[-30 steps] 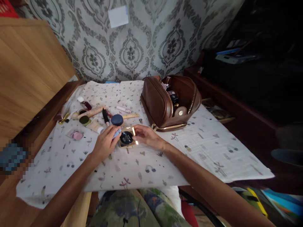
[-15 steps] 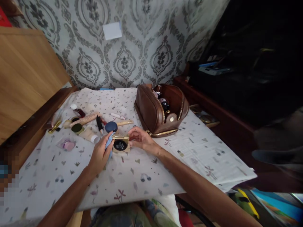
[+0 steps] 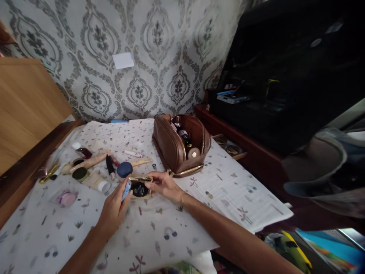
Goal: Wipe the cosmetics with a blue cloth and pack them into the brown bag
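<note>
The compact (image 3: 139, 189) lies on the tabletop (image 3: 85, 236) between my hands. My right hand (image 3: 162, 185) pinches its 3 o'clock edge. My left hand (image 3: 114, 209) has its grip closed on a blue pad (image 3: 126, 189), which touches the 9 o'clock edge. Both holds are unchanged from a second ago, but the lid's glint is gone and it now shows edge-on. A blue jar (image 3: 124, 169) sits just beside at 11 o'clock. The open brown bag (image 3: 178, 144) stands apart at 1 o'clock. Nothing obstructs either hand.
</note>
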A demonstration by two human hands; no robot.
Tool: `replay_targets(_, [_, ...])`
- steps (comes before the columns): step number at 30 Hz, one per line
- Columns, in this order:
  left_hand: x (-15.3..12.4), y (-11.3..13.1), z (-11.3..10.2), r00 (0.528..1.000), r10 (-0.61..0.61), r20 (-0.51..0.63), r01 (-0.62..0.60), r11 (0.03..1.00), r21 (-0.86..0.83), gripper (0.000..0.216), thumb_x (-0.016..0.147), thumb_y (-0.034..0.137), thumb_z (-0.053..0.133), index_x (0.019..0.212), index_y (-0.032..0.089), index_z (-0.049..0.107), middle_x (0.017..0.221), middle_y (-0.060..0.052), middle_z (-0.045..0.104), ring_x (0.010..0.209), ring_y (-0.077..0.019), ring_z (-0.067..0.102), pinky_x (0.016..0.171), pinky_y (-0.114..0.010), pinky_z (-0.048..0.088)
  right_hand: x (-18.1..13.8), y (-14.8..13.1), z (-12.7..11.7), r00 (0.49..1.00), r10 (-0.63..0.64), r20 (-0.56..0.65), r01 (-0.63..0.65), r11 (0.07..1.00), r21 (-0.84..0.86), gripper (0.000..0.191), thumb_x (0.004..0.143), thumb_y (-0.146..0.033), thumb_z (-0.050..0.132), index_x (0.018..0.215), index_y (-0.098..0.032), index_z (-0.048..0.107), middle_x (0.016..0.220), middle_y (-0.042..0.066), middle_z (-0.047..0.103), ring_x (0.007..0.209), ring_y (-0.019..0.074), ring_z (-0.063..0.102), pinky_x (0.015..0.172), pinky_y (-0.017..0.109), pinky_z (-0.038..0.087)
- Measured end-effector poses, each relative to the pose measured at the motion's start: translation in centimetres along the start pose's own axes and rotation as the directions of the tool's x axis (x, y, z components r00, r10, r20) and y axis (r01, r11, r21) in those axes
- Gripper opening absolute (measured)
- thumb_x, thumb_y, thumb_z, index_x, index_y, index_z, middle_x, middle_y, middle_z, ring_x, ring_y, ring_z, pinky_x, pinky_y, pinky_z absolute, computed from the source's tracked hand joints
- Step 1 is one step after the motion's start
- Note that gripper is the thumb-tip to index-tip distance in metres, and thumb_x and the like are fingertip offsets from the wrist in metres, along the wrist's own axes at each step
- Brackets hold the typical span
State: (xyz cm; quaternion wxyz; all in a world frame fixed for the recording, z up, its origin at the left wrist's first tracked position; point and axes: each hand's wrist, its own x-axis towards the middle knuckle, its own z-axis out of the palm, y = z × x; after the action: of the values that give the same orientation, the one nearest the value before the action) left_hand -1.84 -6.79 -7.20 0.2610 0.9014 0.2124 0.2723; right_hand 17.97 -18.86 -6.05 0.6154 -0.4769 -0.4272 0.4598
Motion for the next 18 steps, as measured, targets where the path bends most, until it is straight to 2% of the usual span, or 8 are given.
replay_targets(3, [0.2, 0.1, 0.0, 0.999, -0.039, 0.013, 0.040, 0.998, -0.053, 0.047, 0.099, 0.043, 0.048, 0.139, 0.019, 0.054, 0.139, -0.013, 0.064, 0.129, -0.0288, 0.061, 0.110, -0.043, 0.049, 0.3, 0.2, -0.2, 0.998, -0.043, -0.053, 0.046, 0.996, 0.073, 0.050, 0.074, -0.059, 0.081, 0.097, -0.016, 0.069, 0.078, -0.001, 0.062, 0.064, 0.0103, 0.057, 0.060, 0.025, 0.052])
replay_targets(6, [0.6, 0.6, -0.6, 0.995, -0.098, 0.022, 0.101, 0.987, -0.127, 0.045, 0.098, 0.047, 0.050, 0.134, 0.021, 0.058, 0.132, -0.012, 0.068, 0.123, -0.0288, 0.065, 0.109, -0.045, 0.050, 0.5, 0.5, -0.2, 0.997, -0.029, -0.065, 0.038, 0.988, 0.148, 0.050, 0.071, -0.057, 0.083, 0.095, -0.017, 0.065, 0.080, -0.002, 0.061, 0.065, 0.0103, 0.058, 0.060, 0.025, 0.053])
replay_targets(9, [1.0, 1.3, -1.3, 0.984, -0.172, 0.052, 0.179, 0.961, -0.210, 0.043, 0.097, 0.050, 0.051, 0.127, 0.022, 0.062, 0.125, -0.010, 0.072, 0.115, -0.0285, 0.068, 0.104, -0.046, 0.053, 0.4, 0.6, -0.1, 1.000, 0.022, -0.011, -0.020, 0.984, 0.177, 0.051, 0.068, -0.055, 0.087, 0.091, -0.018, 0.060, 0.080, -0.003, 0.060, 0.068, 0.0108, 0.058, 0.062, 0.025, 0.054])
replay_targets(13, [1.2, 1.7, -1.5, 0.975, -0.210, 0.069, 0.221, 0.931, -0.290, 0.043, 0.096, 0.053, 0.052, 0.123, 0.022, 0.065, 0.124, -0.010, 0.071, 0.119, -0.0287, 0.066, 0.109, -0.048, 0.049, 0.0, 0.0, 0.1, 0.992, 0.070, 0.103, -0.084, 0.987, 0.137, 0.050, 0.067, -0.051, 0.089, 0.087, -0.018, 0.057, 0.079, -0.004, 0.060, 0.072, 0.0098, 0.057, 0.067, 0.022, 0.048])
replay_targets(18, [1.0, 1.7, -0.9, 0.978, -0.192, 0.085, 0.208, 0.943, -0.261, 0.040, 0.096, 0.051, 0.053, 0.119, 0.022, 0.067, 0.124, -0.010, 0.072, 0.118, -0.0300, 0.066, 0.109, -0.050, 0.049, -0.4, -0.2, 0.3, 0.982, 0.081, 0.172, -0.085, 0.996, 0.021, 0.053, 0.074, -0.054, 0.083, 0.109, -0.019, 0.064, 0.085, -0.003, 0.062, 0.075, 0.0104, 0.056, 0.070, 0.023, 0.044])
